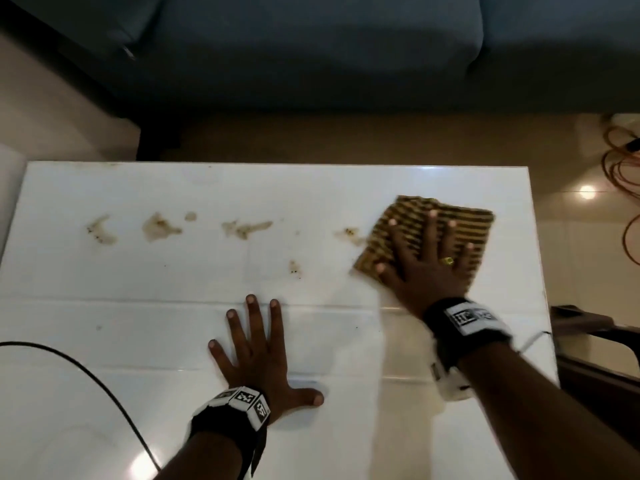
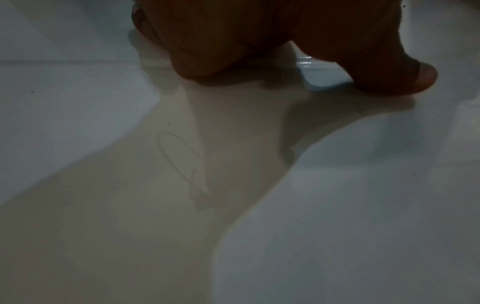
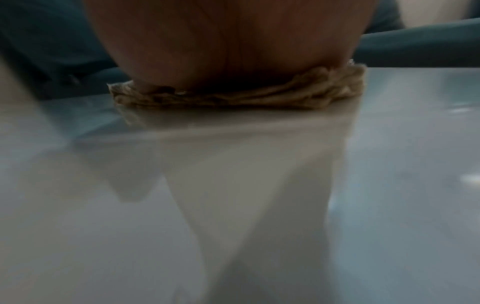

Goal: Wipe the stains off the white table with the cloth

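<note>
A glossy white table carries several brown stains in a row across its far half. One small stain lies just left of a folded brown striped cloth at the far right. My right hand lies flat on the cloth with its fingers spread and pressing down. The right wrist view shows the cloth bunched under the palm. My left hand rests flat on the bare table near the front, fingers spread. In the left wrist view its thumb touches the table.
A dark blue sofa stands beyond the table's far edge. Orange cables lie on the tiled floor at the right. A black cable crosses the table's front left. A dark piece of furniture sits off the right edge.
</note>
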A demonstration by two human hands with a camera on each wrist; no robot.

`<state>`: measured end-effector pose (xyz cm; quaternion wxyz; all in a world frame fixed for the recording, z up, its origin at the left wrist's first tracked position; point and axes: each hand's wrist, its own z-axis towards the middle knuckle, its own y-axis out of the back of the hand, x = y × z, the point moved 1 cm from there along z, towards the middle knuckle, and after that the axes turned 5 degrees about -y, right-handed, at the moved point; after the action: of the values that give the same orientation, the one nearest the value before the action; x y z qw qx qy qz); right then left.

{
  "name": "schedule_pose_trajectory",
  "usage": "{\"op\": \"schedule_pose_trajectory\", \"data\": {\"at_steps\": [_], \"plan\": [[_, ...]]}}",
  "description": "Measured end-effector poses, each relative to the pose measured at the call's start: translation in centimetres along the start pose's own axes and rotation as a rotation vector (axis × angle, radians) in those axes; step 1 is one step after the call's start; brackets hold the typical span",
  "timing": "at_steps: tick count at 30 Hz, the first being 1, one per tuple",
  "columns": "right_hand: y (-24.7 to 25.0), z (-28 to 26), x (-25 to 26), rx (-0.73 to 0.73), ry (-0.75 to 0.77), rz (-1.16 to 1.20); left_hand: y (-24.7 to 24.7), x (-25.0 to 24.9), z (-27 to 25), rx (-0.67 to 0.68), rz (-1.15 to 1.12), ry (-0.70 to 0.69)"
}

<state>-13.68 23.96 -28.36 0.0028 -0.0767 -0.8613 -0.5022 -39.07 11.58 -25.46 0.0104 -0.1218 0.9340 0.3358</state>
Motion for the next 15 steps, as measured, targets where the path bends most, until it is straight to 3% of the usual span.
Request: {"op": "schedule_pose_trajectory", "data": {"at_steps": [2,4,6,9,12,15], "plan": [[-1.7,-2.3,2.4,0.022,0.155,-0.052,0.1,0.1,0.0,-0.003,-0.013,-0.004],[-2.8,-4.7,0.8,0.002,0.205,-0.089,0.1,0.2,-0.1,0.004,-0.025,-0.011],[-2.1,-5.6,-2.3,-0.022,0.142,-0.077,0.3,0.3,0.0,0.013,-0.033,-0.028],[-0.3,-3.0,-4.0,0.025,-0.040,-0.022,0.2,0.5,0.2,0.027,-0.062,-0.058],[0.3,-0.1,1.0,-0.013,-0.112,0.040,0.1,0.9,0.2,0.034,-0.070,-0.070],[-0.9,-0.6,7.7,0.031,0.114,-0.057,0.0,0.9,0.2,0.026,-0.070,-0.069]]}}
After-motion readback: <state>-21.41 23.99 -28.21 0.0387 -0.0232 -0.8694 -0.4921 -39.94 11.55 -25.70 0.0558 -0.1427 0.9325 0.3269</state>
